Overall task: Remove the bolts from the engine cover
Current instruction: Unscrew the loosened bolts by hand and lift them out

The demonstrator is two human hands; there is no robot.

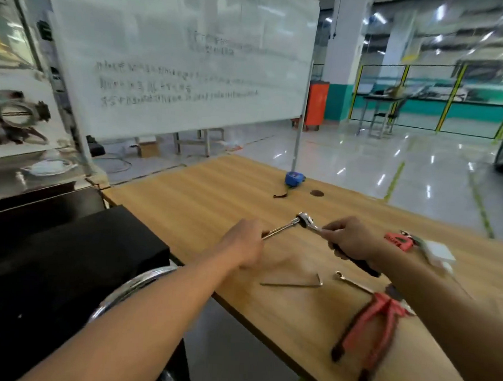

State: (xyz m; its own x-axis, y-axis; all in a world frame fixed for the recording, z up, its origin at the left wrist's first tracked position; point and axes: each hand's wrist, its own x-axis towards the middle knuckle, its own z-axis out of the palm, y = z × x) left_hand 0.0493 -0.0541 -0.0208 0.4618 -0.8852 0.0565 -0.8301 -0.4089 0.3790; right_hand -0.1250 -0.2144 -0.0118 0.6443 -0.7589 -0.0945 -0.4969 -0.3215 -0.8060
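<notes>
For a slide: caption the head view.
Left hand grips the extension bar, right hand the ratchet, above a wooden table.

Shiny metal ratchet (305, 221); wood-grain table (215, 200).

Workshop hall with a glossy grey floor (361, 154)
A whiteboard (178, 57) stands far left; yellow-framed fencing (450, 98) lines the far right.

1. I count one ratchet (305, 221), with one extension bar (280, 229) fitted to it.
2. One hex key (295, 284).
3. One slim metal tool (353, 282) with a ringed end.
4. One pair of red-handled pliers (374, 325).
5. One blue tape measure (294, 179).
6. One smaller red tool (398, 240), too blurred to name.
7. One whiteboard (178, 57).
8. One wooden table (215, 194).
9. Two hands: my left hand (242, 241) and my right hand (352, 238).
</notes>
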